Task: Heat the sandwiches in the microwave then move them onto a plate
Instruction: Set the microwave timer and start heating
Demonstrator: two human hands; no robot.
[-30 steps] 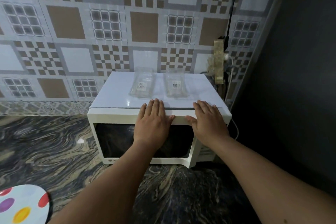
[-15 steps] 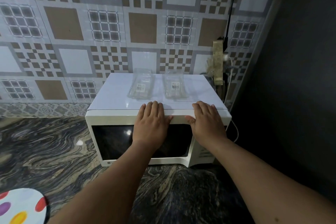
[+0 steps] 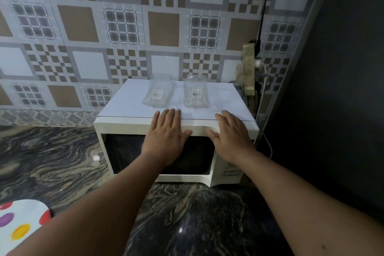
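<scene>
- Two hands lie flat on the front top edge of the microwave (image 3: 176,122), with fingers straight and relaxed; they grasp nothing.
- The left hand (image 3: 166,137) rests over the middle of the microwave door, its fingertips reaching onto the top panel; the right hand (image 3: 232,137) rests at the right end of the door, near the control side.
- The sandwiches themselves are not visible. The dark door window (image 3: 128,151) shows nothing clear behind it, so I cannot tell if they are inside the microwave.
- On the microwave top, just behind the fingertips, lie two clear plastic packs: the left pack (image 3: 159,94) and the right pack (image 3: 196,94). Each has a small barcode label and looks empty; its long axis runs from the microwave front to the wall.
- The left pack is nearest to the left hand, almost touching its fingertips; the right pack lies between both hands, a little behind.
- My judgement: the door is closed, and the right hand is better placed for the opening edge.
- The dotted plate (image 3: 18,224) waits on the counter, well apart from the microwave, at its front left.
</scene>
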